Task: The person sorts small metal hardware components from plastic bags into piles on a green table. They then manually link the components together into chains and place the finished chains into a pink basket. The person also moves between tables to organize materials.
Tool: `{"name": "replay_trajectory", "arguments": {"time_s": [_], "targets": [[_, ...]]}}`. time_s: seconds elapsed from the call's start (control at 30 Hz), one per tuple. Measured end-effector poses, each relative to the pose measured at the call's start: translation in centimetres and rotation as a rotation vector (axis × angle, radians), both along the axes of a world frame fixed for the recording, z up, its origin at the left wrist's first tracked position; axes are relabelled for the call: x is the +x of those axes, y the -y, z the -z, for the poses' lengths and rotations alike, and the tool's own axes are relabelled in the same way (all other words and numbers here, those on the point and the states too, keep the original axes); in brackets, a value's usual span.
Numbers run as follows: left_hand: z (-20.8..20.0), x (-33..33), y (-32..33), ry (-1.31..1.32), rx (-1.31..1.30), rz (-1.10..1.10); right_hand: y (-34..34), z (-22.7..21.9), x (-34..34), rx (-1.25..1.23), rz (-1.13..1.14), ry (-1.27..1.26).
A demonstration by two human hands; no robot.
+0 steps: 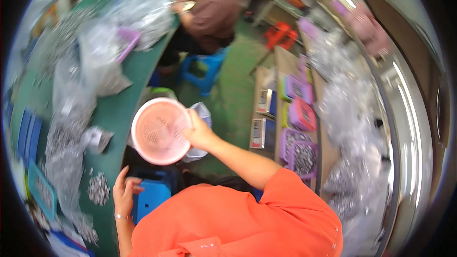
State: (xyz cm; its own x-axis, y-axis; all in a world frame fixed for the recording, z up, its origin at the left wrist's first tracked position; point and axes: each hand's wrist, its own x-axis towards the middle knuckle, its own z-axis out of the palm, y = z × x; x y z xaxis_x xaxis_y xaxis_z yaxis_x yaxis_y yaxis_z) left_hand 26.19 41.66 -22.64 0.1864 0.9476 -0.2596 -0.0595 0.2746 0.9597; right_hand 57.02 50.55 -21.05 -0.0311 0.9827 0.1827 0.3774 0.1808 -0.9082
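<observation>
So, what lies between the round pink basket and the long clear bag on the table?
In the head view, a small bag and some green tabletop lie between the pink basket and the long bag.

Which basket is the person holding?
The round, pale pink basket, gripped at its rim by the right hand; the purple baskets at the person's right are rectangular and unheld.

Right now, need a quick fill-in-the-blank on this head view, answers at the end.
1. The pink basket is held in the person's ____ hand.
2. The person's left hand is holding ____.
3. The stool under the co-worker is coloured ____.
4. The tabletop on the person's left is coloured ____.

Missing words: right; nothing; blue; green.
</observation>
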Motion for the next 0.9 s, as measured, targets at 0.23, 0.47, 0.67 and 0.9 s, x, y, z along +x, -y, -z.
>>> {"name": "replay_trajectory", "arguments": {"time_s": [0.23, 0.47, 0.67, 0.9], "targets": [[4.1, -0.1, 0.3, -0.518, -0.038, 0.124, 8.8, -16.2, 20.9, -0.081, 0.652, -0.355], [2.9, 12.2, -4.3, -0.441, 0.073, 0.422, 17.5, -17.6, 31.8, 0.023, 0.882, -0.628], [-3.5, 29.4, -5.5, 0.248, -0.106, 0.72, 15.5, -12.2, 30.9, -0.086, 0.556, -0.43], [-5.1, 40.1, -5.8, 0.74, -0.429, 0.846, 14.6, -6.7, 29.0, -0.299, 0.436, -0.21]]}}
